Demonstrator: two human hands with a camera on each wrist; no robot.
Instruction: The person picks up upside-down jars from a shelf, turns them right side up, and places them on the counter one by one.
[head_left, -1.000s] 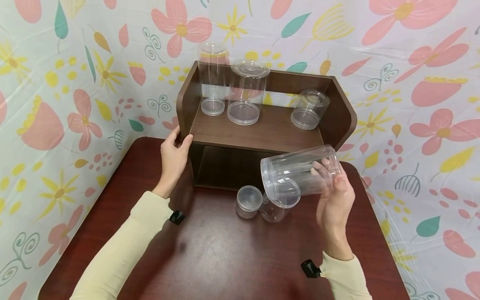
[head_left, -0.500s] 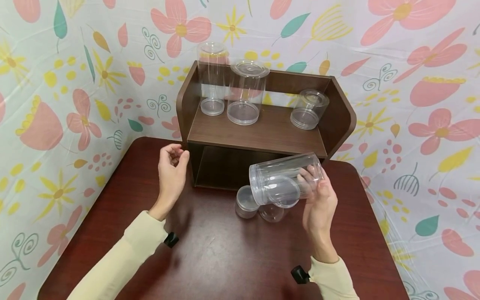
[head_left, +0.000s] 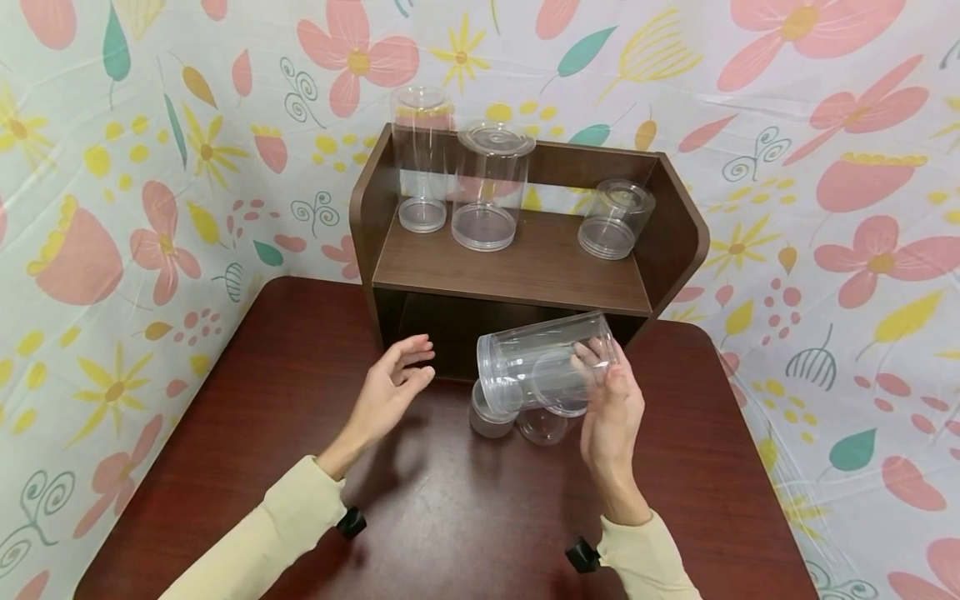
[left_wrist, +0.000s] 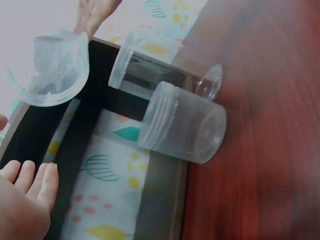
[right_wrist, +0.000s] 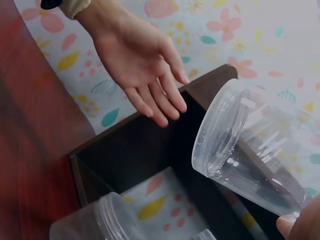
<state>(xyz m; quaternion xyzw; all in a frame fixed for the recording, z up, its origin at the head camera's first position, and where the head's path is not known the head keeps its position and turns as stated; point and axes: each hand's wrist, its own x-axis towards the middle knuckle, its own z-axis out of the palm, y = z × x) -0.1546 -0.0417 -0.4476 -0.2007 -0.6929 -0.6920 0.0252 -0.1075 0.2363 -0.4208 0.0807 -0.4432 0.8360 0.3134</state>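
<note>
My right hand (head_left: 615,417) grips a clear plastic jar (head_left: 551,354) round its right end, holding it nearly sideways above the table. The jar's ringed, lid-like end points left, towards my left hand (head_left: 390,387). That hand is in the air with loosely bent fingers and touches nothing; in the right wrist view its palm (right_wrist: 140,65) shows. Below the held jar stand a small jar with a cloudy lid (head_left: 491,423) and another clear jar (head_left: 543,429), partly hidden by it. The left wrist view shows the small jar (left_wrist: 190,125) close up.
A dark brown two-level shelf (head_left: 517,279) stands at the back of the reddish table (head_left: 442,517). On its upper board are a tall narrow jar (head_left: 422,167), a wide jar (head_left: 491,192) and a short jar (head_left: 615,221). A flowered cloth (head_left: 285,83) hangs behind.
My left hand has let go of the shelf's left side and moved right and nearer me, towards the held jar. My right hand has carried the jar left and slightly down.
</note>
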